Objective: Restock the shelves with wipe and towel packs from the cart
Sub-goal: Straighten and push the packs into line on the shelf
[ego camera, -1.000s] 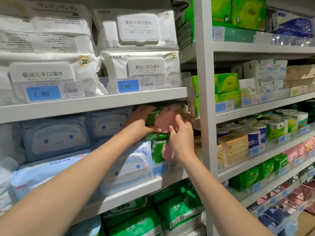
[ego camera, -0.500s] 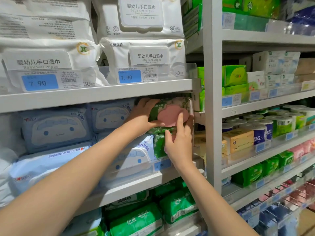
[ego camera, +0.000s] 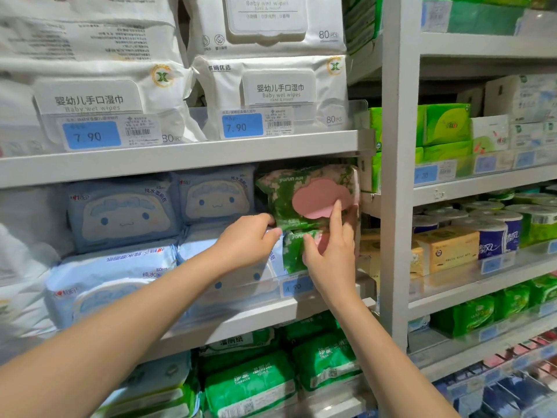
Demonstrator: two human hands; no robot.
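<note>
Two bare forearms reach forward from the bottom edge toward the middle shelf (ego camera: 241,322). The left grip (ego camera: 247,240) has its fingers curled and pinches the lower left corner of the top green pack (ego camera: 281,199). The right grip (ego camera: 331,257) is open: its index finger (ego camera: 336,212) points straight up and presses the pink lid (ego camera: 319,196) of that pack, while the thumb rests on the lower green pack (ego camera: 294,250).

The top green pack lies on the lower one at the right end of the middle shelf, just beside the grey post (ego camera: 398,176) and just under the upper shelf (ego camera: 180,159). A blue price tag (ego camera: 297,286) sits on the clear rail below the stack. To the left, touching the green stack, lie blue packs (ego camera: 120,214) with a cartoon face. Darker green packs (ego camera: 250,384) fill the shelf beneath. On the upper shelf stand white baby wipe packs (ego camera: 271,86). Beyond the post, the next bay holds boxes and rolls.
</note>
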